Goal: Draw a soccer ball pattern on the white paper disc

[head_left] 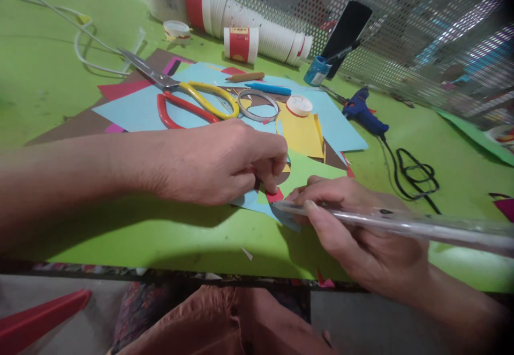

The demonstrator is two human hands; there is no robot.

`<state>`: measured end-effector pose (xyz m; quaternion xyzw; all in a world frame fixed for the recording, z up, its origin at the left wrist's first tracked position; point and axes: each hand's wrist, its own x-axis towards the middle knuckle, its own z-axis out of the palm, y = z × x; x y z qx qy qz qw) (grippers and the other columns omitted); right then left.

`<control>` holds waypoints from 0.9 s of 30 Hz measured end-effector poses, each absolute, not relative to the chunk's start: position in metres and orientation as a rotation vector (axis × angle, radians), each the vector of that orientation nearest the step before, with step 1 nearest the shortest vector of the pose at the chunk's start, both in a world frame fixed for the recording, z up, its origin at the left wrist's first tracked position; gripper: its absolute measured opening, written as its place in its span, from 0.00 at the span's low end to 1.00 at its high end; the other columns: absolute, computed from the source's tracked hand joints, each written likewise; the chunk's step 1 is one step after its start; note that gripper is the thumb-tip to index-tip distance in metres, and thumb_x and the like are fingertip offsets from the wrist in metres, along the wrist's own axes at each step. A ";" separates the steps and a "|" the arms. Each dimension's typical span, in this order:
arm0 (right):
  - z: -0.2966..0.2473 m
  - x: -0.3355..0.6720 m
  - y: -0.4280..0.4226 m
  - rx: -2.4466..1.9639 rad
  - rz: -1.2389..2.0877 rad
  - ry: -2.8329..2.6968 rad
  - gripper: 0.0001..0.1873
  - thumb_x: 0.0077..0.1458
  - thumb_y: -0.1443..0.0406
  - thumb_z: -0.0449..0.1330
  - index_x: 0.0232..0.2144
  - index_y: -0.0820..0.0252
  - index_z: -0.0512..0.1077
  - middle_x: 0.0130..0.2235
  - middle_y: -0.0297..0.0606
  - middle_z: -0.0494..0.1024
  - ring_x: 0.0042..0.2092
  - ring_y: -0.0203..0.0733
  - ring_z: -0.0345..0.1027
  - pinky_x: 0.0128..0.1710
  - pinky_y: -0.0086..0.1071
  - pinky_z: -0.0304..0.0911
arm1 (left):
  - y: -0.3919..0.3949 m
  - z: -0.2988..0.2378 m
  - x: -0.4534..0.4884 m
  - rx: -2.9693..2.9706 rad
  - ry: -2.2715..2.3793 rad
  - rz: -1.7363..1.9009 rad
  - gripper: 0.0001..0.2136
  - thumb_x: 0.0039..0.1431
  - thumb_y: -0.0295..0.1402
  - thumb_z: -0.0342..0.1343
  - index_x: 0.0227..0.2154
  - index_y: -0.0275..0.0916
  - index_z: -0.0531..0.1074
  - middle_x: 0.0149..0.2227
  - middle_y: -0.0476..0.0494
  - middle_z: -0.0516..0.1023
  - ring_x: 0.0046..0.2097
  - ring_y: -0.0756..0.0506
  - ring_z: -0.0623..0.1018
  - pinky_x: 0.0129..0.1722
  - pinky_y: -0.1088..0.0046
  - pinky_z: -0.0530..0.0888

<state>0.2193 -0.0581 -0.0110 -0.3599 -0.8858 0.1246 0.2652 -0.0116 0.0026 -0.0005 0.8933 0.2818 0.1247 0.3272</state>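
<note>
My right hand (361, 226) is closed round a clear-barrelled pen (385, 221), whose tip points left at a small red paper piece (275, 194). With curled fingers, my left hand (225, 165) presses a fingertip onto that red piece, holding it down. Under both hands lie light green paper (311, 167) and blue paper (333, 114). Just beyond my left hand rest large scissors (172, 84) with one yellow and one red handle, blades spread a little. A grey tape ring (258, 105) and yellow paper (301, 133) lie beside them.
Behind stand a paper cup (241, 44), a row of stacked cups (273, 36), a blue jar (317, 71) and a phone (347, 34) leaning on the mesh. A blue glue gun (365, 111) with a coiled black cord lies right. A white cable (80, 39) crosses the left.
</note>
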 end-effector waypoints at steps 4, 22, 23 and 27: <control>-0.011 0.220 -0.058 -0.964 0.338 -2.389 0.03 0.62 0.69 0.57 0.38 0.58 0.71 0.35 0.35 0.81 0.33 0.37 0.76 0.32 0.30 0.68 | 0.002 -0.002 -0.011 2.339 0.748 0.339 0.19 0.46 0.16 0.47 0.40 0.40 0.71 0.40 0.52 0.84 0.42 0.48 0.81 0.39 0.74 0.73; -0.014 0.223 -0.058 -1.050 0.498 -2.248 0.04 0.61 0.69 0.57 0.37 0.60 0.73 0.29 0.31 0.78 0.29 0.33 0.72 0.29 0.28 0.66 | 0.000 -0.005 -0.015 2.420 0.720 0.384 0.18 0.46 0.24 0.49 0.40 0.43 0.72 0.40 0.54 0.82 0.40 0.48 0.80 0.37 0.75 0.71; -0.014 0.222 -0.058 -1.045 0.503 -2.251 0.04 0.61 0.68 0.58 0.37 0.60 0.73 0.30 0.31 0.78 0.29 0.33 0.72 0.28 0.28 0.65 | -0.001 -0.005 -0.015 2.424 0.710 0.397 0.17 0.46 0.24 0.49 0.40 0.43 0.72 0.40 0.54 0.82 0.40 0.48 0.80 0.37 0.75 0.71; -0.014 0.221 -0.058 -1.034 0.509 -2.244 0.03 0.61 0.68 0.59 0.37 0.59 0.73 0.30 0.30 0.79 0.29 0.32 0.72 0.28 0.26 0.66 | -0.004 -0.001 -0.013 2.433 0.742 0.396 0.17 0.48 0.23 0.49 0.40 0.44 0.72 0.39 0.52 0.82 0.39 0.47 0.80 0.37 0.75 0.71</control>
